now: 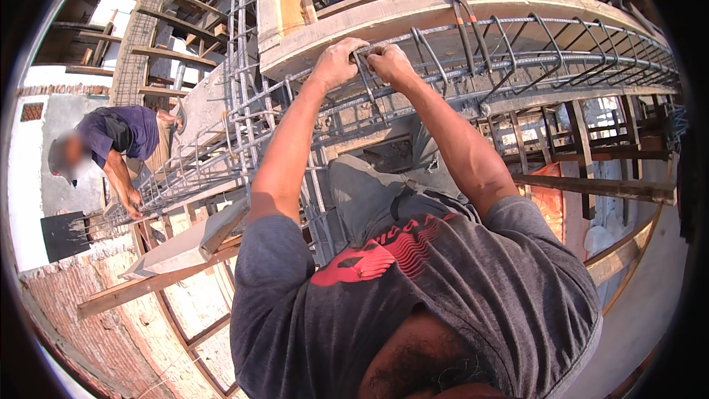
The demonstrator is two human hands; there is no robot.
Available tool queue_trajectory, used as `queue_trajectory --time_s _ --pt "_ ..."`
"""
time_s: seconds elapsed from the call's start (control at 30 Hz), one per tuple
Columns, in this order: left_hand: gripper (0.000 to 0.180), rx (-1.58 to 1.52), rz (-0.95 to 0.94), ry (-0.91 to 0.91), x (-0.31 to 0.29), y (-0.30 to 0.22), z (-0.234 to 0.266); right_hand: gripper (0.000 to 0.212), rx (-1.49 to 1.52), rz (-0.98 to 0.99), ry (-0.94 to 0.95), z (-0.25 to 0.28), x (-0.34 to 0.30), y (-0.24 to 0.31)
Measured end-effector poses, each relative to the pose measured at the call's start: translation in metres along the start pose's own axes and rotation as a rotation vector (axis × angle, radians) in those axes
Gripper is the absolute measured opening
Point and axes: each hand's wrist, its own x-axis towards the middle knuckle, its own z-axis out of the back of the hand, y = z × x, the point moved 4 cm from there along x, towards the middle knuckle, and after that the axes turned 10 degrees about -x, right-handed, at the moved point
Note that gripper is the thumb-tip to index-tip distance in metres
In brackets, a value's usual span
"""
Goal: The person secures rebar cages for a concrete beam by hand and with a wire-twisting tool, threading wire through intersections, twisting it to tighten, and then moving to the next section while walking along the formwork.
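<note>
Both arms stretch out over a long rebar cage [546, 55]. My left hand [338, 64] is closed, fingers curled over at the cage's top bar, at the upper end of a steel stirrup [367, 85]. Right beside it, my right hand [391, 65] is closed at the same stirrup, its fingertips pressed together. Whether thin wire is between the fingers is too small to tell. To the right of my hands, a pair of pincers [470, 26] with orange-red grips hangs head up, its handles straddling down over the cage's top bar.
A concrete-smeared formwork board [428, 15] runs behind the cage. Upright rebar [240, 52] crosses at left. Wooden props [580, 148] stand below at right, with a timber beam [598, 186]. A co-worker [122, 137] bends over another cage at left. Gaps between timbers drop to lower levels.
</note>
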Motion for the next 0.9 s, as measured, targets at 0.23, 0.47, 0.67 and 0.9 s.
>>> queue_trajectory --time_s 0.23,0.47,0.67,0.9 --pt "0.061 -0.006 -0.057 -0.241 -0.013 -0.004 -0.012 0.024 -0.025 -0.047 0.045 0.008 -0.002 0.004" --pt "0.053 -0.054 0.059 -0.126 -0.007 -0.007 -0.014 0.026 -0.081 -0.041 0.003 0.01 -0.007 0.003" --pt "0.046 0.237 0.012 0.105 0.003 0.001 -0.016 0.026 0.007 -0.08 0.046 0.002 -0.003 -0.001" --pt "0.044 0.34 -0.03 0.041 -0.006 -0.006 -0.013 0.02 0.074 -0.074 0.062 -0.005 0.01 -0.011"
